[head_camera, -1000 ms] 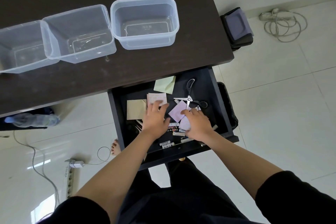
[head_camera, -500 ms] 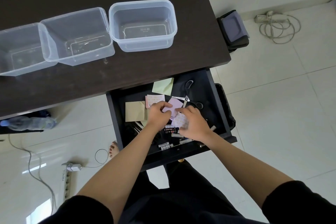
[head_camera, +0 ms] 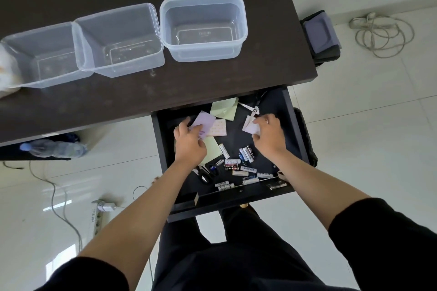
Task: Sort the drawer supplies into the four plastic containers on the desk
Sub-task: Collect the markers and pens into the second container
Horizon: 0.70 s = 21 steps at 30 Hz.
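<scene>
The black drawer [head_camera: 289,111] stands open under the dark desk [head_camera: 212,82]. My left hand [head_camera: 189,142] grips a purple sticky-note pad [head_camera: 205,123] at the drawer's back left. My right hand [head_camera: 268,136] pinches a pale pink note pad [head_camera: 250,128] at the back right. Between them lie a pink dotted pad [head_camera: 217,128], green pads [head_camera: 224,109] and scissors [head_camera: 254,107]. Several batteries [head_camera: 238,165] are scattered along the drawer's front. Three clear plastic containers [head_camera: 203,28] [head_camera: 120,39] [head_camera: 42,54] stand in a row on the desk, nothing inside them.
A white bag [head_camera: 6,73] sits at the desk's left edge. On the floor are a water bottle [head_camera: 54,149], a power strip [head_camera: 97,216] with cables, a coiled white cord [head_camera: 383,33] and a dark bag [head_camera: 320,35]. My legs are below the drawer.
My hands have moved apart: the left went left with the purple pad, the right went right with the pale pink pad. The batteries they covered now show. The view dropped slightly.
</scene>
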Motion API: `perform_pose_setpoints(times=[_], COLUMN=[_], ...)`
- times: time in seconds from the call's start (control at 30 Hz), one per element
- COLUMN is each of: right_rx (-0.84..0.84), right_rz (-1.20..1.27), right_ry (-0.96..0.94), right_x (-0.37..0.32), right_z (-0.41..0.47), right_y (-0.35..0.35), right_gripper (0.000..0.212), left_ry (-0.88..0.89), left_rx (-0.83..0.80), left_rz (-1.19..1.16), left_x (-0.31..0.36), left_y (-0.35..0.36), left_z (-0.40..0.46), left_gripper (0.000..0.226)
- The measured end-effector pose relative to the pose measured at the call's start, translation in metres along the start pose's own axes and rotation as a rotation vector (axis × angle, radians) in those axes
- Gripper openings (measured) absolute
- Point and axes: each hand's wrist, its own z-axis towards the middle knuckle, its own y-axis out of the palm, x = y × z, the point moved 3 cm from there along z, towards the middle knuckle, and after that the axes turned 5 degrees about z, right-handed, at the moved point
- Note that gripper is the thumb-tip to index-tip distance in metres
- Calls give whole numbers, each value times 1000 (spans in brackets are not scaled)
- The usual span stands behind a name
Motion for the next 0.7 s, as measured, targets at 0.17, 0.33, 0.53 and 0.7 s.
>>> perform_pose_setpoints(times=[0.17,0.33,0.53,0.7], right_rx=[-17,-439,-619,-593], right_rz=[-127,-209,-225,-178], right_ry=[-391,-222,-205,-198], right_x=[-1,8,7,0], right_z=[-28,-41,-56,-52], right_y=[12,32,44,45], right_gripper=[24,75,64,49], left_ry=[278,251,317,293], left_rx=[-74,-394,-492,-486], left_rz=[31,378,535,426], left_x=[24,37,38,34], left_y=[27,64,86,94], left_z=[-28,-36,-45,-52], left_gripper=[34,57,53,51])
